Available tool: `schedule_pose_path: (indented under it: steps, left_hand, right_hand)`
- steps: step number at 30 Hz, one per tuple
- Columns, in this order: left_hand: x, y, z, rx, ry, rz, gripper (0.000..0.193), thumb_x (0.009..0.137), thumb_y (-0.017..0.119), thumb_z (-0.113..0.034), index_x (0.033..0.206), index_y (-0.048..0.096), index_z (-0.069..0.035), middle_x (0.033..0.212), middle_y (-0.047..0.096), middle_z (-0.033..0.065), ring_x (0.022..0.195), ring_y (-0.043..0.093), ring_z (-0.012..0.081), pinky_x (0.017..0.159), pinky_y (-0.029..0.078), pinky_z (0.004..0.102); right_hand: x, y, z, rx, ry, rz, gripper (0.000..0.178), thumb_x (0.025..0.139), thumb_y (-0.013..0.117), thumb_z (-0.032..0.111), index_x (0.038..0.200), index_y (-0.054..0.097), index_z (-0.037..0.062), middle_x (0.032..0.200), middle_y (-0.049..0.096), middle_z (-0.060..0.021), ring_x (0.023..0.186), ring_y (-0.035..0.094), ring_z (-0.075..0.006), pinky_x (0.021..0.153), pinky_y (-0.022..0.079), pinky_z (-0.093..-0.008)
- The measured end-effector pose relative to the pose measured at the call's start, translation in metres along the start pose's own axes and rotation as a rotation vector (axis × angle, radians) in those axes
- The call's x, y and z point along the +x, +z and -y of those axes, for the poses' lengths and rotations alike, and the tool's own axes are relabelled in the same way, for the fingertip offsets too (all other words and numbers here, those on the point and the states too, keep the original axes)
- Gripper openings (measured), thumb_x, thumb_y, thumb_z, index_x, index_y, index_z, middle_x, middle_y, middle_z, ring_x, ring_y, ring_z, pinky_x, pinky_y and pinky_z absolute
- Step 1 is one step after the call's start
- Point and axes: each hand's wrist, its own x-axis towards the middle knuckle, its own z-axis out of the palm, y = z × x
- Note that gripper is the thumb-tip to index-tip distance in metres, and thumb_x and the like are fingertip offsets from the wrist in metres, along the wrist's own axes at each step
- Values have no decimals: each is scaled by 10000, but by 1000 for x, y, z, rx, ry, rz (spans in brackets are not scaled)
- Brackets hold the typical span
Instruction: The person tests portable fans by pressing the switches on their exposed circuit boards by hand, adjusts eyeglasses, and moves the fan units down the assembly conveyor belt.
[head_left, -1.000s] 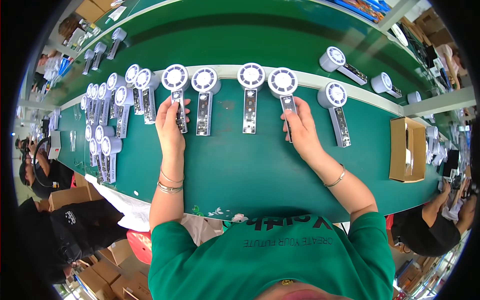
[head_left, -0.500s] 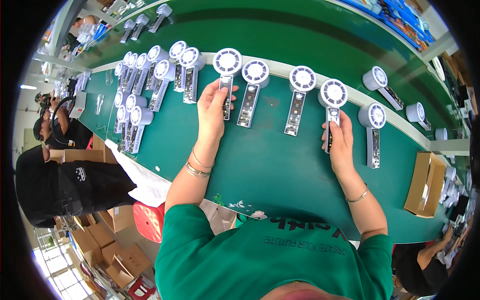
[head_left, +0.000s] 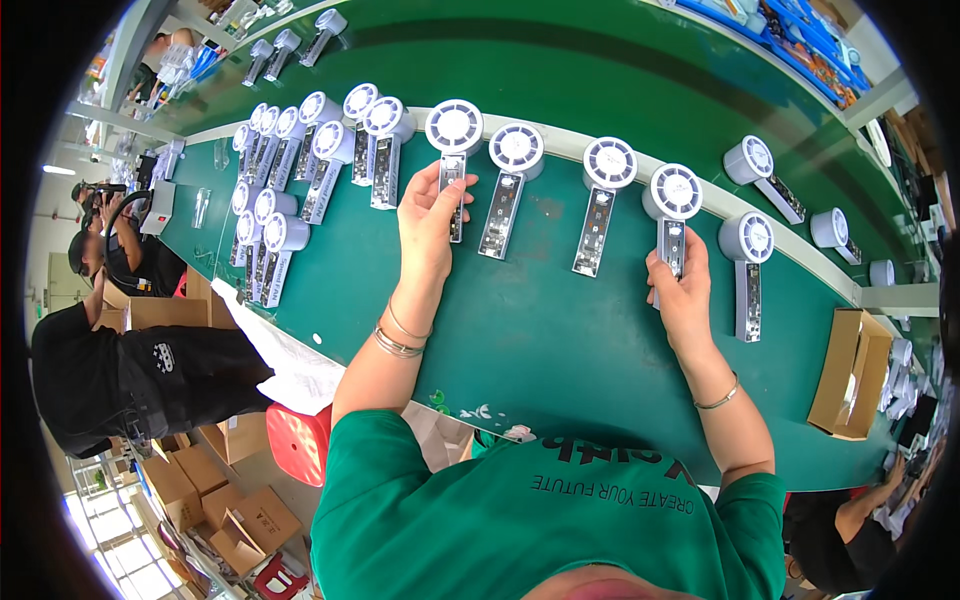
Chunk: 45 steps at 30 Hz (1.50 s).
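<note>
My left hand (head_left: pixel 428 225) is closed around the handle of a white handheld fan (head_left: pixel 454 127), thumb on the front. The round head points away from me and a dark circuit strip shows in the handle. My right hand (head_left: pixel 685 295) grips the lower handle of another handheld fan (head_left: pixel 676 192), thumb along its left edge. Between my hands lie two more fans, a left one (head_left: pixel 516 148) and a right one (head_left: pixel 610 163), both with circuit strips showing. Right of my right hand lies one more fan (head_left: pixel 747 238).
Several fans (head_left: pixel 325 145) are grouped at the left of the green table (head_left: pixel 540 350). Beyond a pale rail, more fans (head_left: pixel 748 160) lie on a green surface. An open cardboard box (head_left: pixel 850 375) stands at right. A red stool (head_left: pixel 298 445) and other people are nearby.
My right thumb has shifted down and to the left on its fan's handle, uncovering more of the circuit strip. The left hand keeps its grip. The whole view has shifted slightly.
</note>
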Motion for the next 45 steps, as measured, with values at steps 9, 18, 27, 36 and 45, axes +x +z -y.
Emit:
schedule_pose_path:
  steps: [9,18,27,36,45]
  left_hand:
    - [-2,3,-4,38,29,-14,402,838,620,-65,1193,459,33,992,647,124,778,577,105,627,466,216]
    - [-3,-3,2,12,72,-41,369,850,602,-88,1175,476,36,978,650,137,829,587,139,790,455,266]
    - [5,-12,10,293,7,-64,235,876,575,-79,1075,581,47,891,607,30,762,536,67,668,412,176]
    - [-22,20,-19,909,637,-220,373,842,597,-86,1205,538,-28,1216,514,98,980,480,171,755,402,283]
    - [-103,151,-43,741,384,883,304,786,669,-149,1044,604,-1,947,627,141,844,599,268,687,486,348]
  right_hand:
    - [-1,0,2,2,4,1,525,847,566,141,1273,311,-30,910,518,-52,693,502,-82,474,435,-208]
    - [-1,2,1,32,27,31,494,859,566,150,1261,322,1,890,526,-47,686,507,-84,490,437,-212]
    - [4,-3,4,-503,-250,5,432,790,573,159,1142,443,-55,1023,541,-229,947,538,-379,820,449,-439]
    - [30,-85,68,-607,-643,-305,252,788,605,145,992,607,-4,947,614,-181,888,593,-336,780,485,-403]
    - [155,-177,14,-1281,-321,30,466,699,632,200,1093,562,-38,1117,570,-196,1061,531,-322,892,451,-370]
